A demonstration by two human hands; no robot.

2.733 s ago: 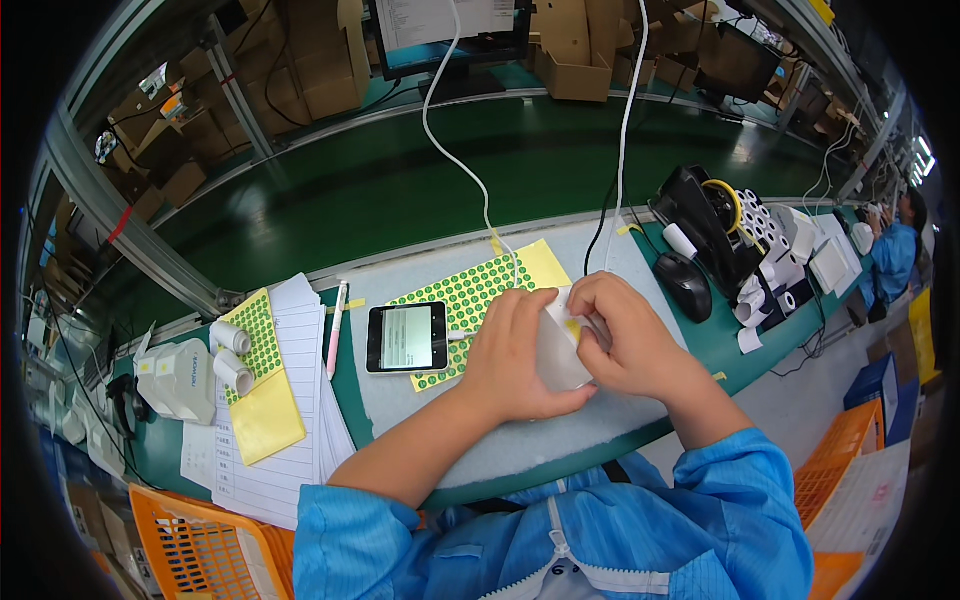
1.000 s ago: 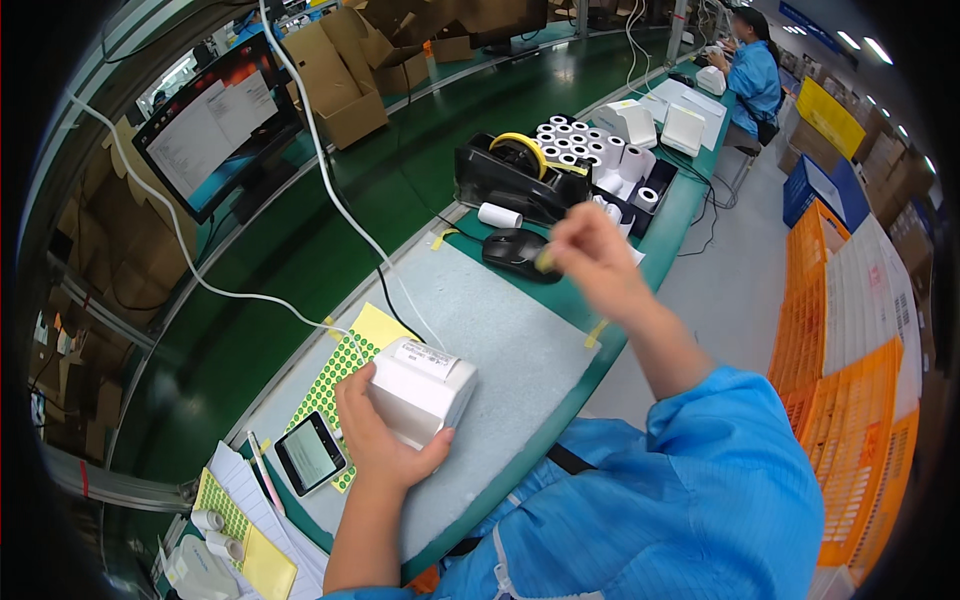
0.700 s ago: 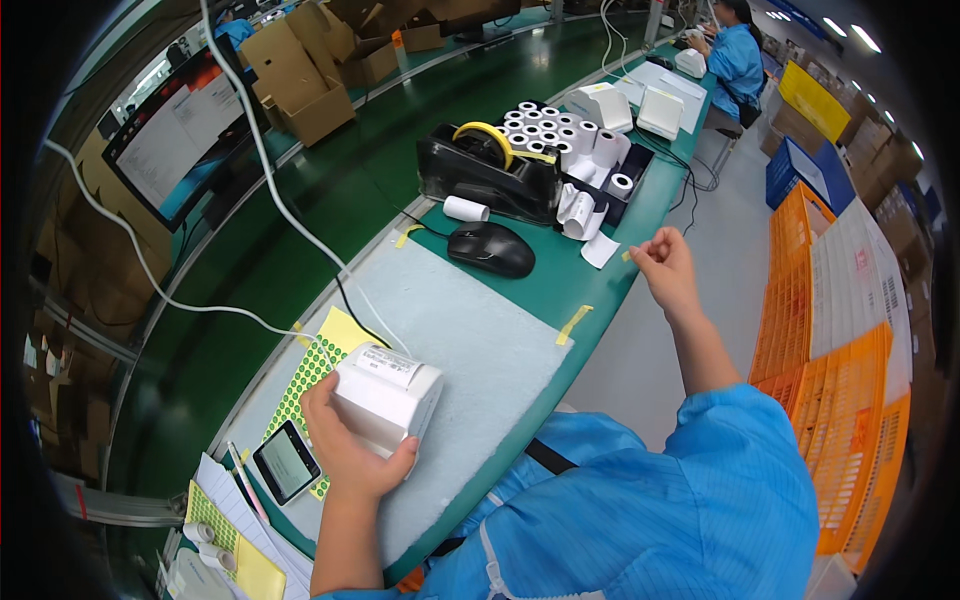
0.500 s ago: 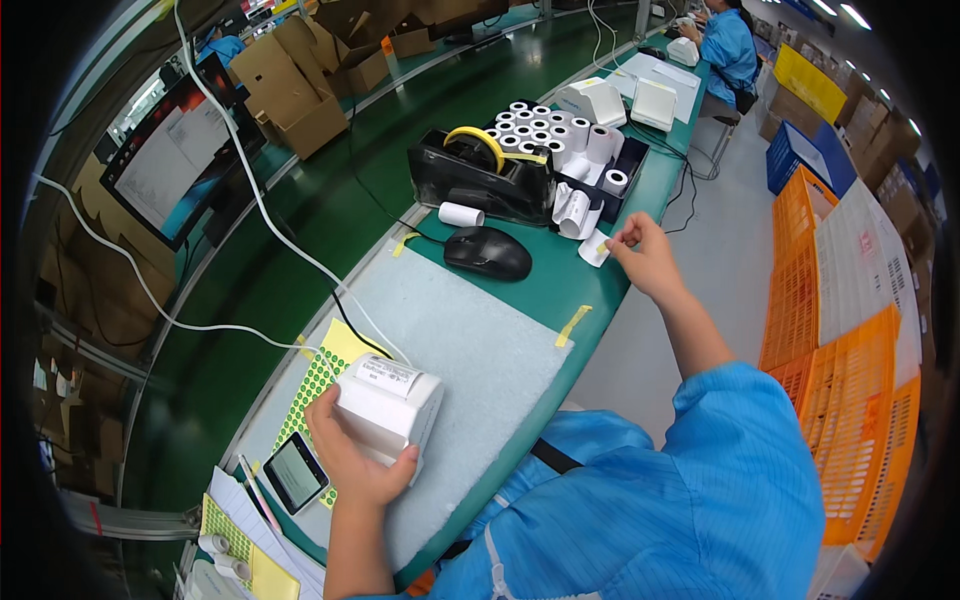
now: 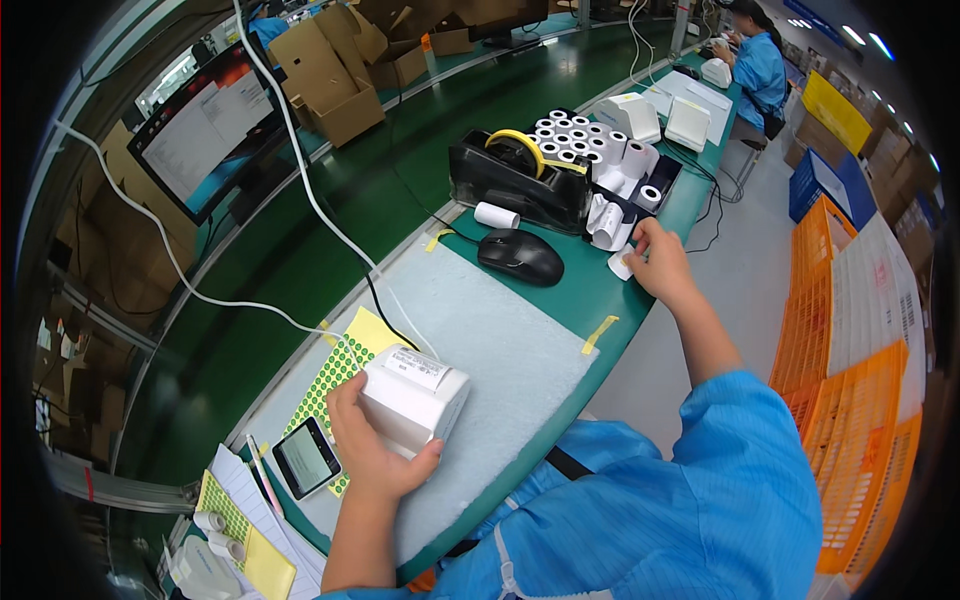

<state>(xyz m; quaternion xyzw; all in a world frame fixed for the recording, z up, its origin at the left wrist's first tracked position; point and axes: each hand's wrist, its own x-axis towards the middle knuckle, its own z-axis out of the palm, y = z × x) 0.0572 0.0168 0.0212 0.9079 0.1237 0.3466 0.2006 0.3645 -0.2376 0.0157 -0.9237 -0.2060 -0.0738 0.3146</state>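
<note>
A small white receipt printer (image 5: pixel 415 395) with printed paper showing on top rests on the grey mat (image 5: pixel 500 350). My left hand (image 5: pixel 380 450) is wrapped around its near side, thumb at the right and fingers at the left. Farther off to the right, my right hand (image 5: pixel 662 265) is closed, its thumb at a short white paper strip (image 5: pixel 620 263) by the bench edge. Its fingers are beside a partly unwound paper roll (image 5: pixel 607 222); the exact pinch is partly hidden. A black tape dispenser (image 5: pixel 520 185) with yellow tape stands left of that roll.
Many paper rolls (image 5: pixel 570 135) fill a dark tray behind the dispenser. A black mouse (image 5: pixel 520 256), a loose roll (image 5: pixel 496 215), a phone-like device (image 5: pixel 306 458) and a green-dotted sticker sheet (image 5: pixel 335 380) lie nearby. White cables (image 5: pixel 300 160) cross at left. Orange crates (image 5: pixel 860 430) stand right; a co-worker (image 5: pixel 757 75) sits beyond.
The view has shifted, so the bench sits farther right in it. My right hand has moved in closer to the unwound roll, over the paper strip. My left hand still holds the printer.
</note>
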